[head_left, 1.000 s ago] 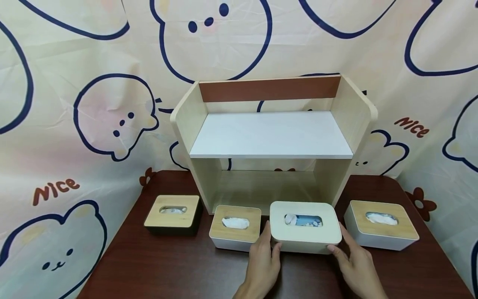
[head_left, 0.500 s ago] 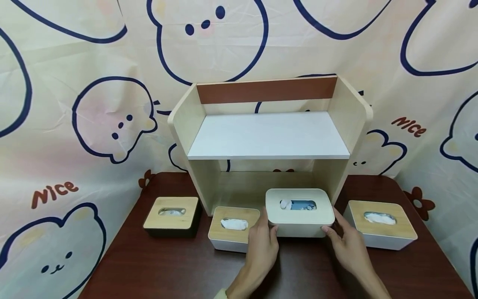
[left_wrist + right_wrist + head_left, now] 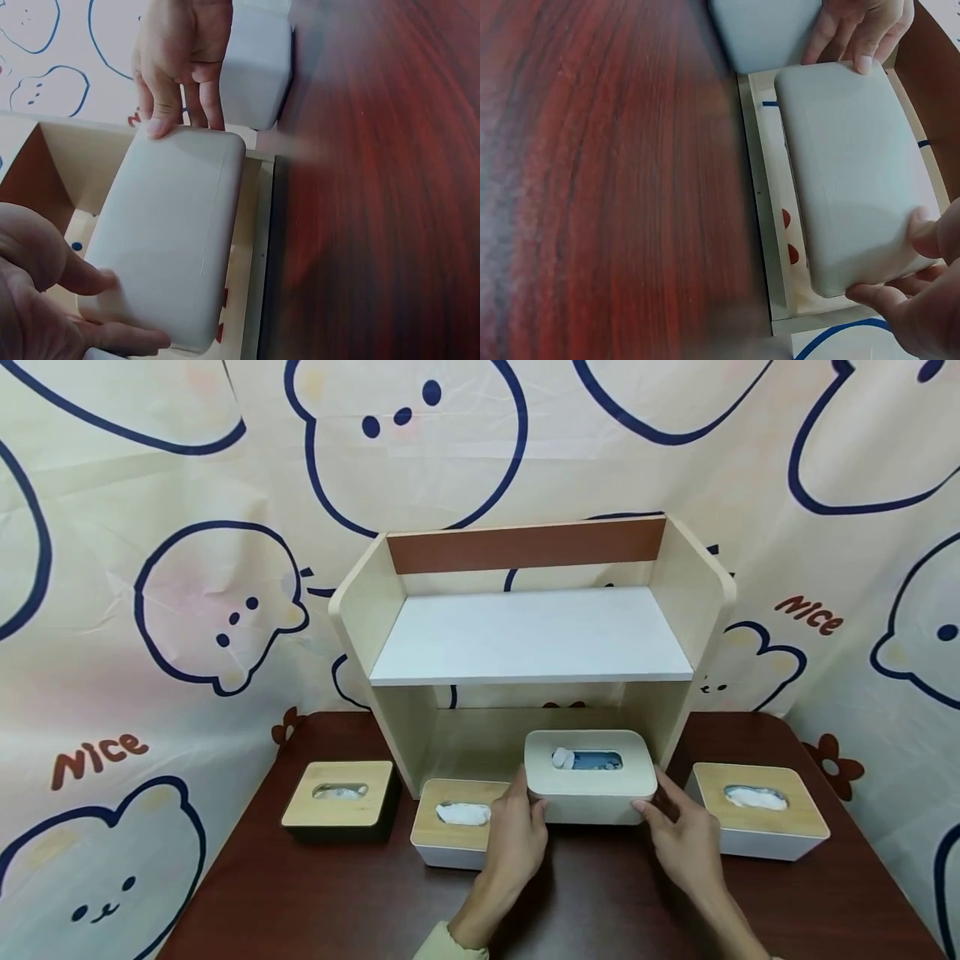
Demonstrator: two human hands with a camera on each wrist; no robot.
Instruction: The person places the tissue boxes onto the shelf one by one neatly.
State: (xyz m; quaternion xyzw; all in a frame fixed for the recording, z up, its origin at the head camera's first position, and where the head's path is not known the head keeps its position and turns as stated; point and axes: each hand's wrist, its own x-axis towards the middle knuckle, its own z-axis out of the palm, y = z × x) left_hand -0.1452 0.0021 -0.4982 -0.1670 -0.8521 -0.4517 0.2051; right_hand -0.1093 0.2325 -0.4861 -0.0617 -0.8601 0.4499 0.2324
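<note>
A cream tissue box [image 3: 592, 789], with an oval slot and blue-and-white tissue showing inside, is held level by both hands in front of the lower compartment of a small shelf [image 3: 532, 639]. My left hand [image 3: 513, 839] grips its left end, thumb on the near face. At the opposite end, my right hand [image 3: 684, 842] holds it the same way. Each wrist view shows the box's near face, with thumbs on it and fingers around the ends. Close beside my left hand, and partly hidden by it, is a smaller white tissue box with a wooden lid [image 3: 450, 835].
A black tissue box with a wooden lid [image 3: 337, 793] stands on the dark brown table [image 3: 600, 893] at left. Another white, wood-lidded tissue box [image 3: 757, 814] stands to the right of my right hand. Behind the shelf hangs a cartoon-printed cloth [image 3: 225, 585].
Both hands have lifted the cream tissue box off the table and carried it away from me, up to the lower compartment's opening. The other boxes stay in place; the head view shifts slightly.
</note>
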